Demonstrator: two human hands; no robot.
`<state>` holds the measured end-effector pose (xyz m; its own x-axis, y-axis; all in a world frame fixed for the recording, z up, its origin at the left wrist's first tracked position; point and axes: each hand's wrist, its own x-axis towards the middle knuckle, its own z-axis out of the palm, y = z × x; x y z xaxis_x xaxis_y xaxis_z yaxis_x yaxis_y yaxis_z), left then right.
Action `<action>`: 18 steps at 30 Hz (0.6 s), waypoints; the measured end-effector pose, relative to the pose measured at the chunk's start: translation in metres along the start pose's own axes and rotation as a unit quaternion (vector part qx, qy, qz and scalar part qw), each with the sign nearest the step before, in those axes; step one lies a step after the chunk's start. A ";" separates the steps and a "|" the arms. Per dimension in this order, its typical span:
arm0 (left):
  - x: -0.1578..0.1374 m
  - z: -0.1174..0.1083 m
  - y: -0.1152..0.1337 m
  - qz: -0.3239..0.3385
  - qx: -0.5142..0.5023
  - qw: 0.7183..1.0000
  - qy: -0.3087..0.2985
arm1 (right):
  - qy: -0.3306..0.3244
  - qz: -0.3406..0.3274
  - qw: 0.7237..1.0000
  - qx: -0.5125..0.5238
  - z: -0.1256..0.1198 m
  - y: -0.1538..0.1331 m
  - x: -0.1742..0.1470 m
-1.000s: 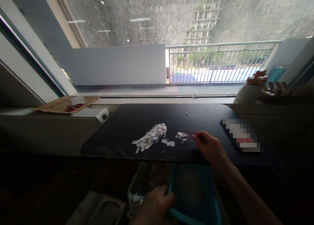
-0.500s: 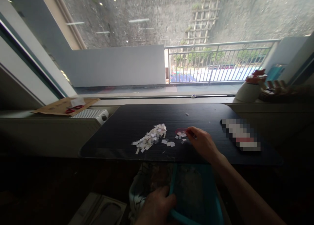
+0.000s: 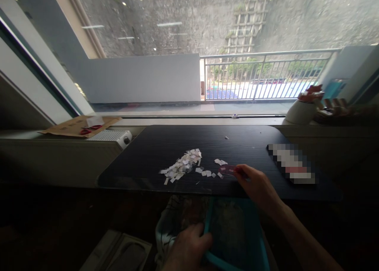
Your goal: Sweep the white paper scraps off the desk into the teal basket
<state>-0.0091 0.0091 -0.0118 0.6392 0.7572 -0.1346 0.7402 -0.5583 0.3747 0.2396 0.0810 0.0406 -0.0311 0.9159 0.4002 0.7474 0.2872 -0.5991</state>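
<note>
My right hand (image 3: 251,180) is closed on a thin, see-through pink plastic piece (image 3: 227,170), held low over the dark table. Its exact kind is not clear. Beside it are a few loose paper scraps (image 3: 220,162), with some nearer the front edge. To the left lies a larger heap of small white paper scraps (image 3: 183,164). Below the table edge, my left hand (image 3: 192,239) grips the rim of a blue plastic bin (image 3: 263,243). The bin's inside is dim, with pale contents I cannot make out.
The black table (image 3: 133,152) stands against a window sill. A blurred-out flat object (image 3: 291,164) lies at its right. On the left are a radiator (image 3: 111,139) and a brown paper bag (image 3: 65,127) with red-handled scissors (image 3: 85,131). A white vase (image 3: 299,109) stands at right.
My right hand has moved right and toward me with the pink piece, leaving a small clump of scraps behind. A few scraps have shifted nearer me. My left hand stays on the bin.
</note>
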 end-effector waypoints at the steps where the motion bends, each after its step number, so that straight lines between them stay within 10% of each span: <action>1: 0.000 0.000 0.001 -0.002 0.000 1.000 -0.001 | 0.002 0.002 1.000 0.004 -0.001 0.001 -0.005; 18: 0.009 -0.003 0.016 0.041 0.050 0.996 -0.060 | 0.061 -0.015 0.997 -0.050 0.019 -0.023 -0.028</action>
<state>0.0079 0.0076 -0.0038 0.7148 0.6646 -0.2174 0.6972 -0.6531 0.2957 0.2109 0.0544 0.0305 0.0224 0.8646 0.5019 0.8103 0.2783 -0.5157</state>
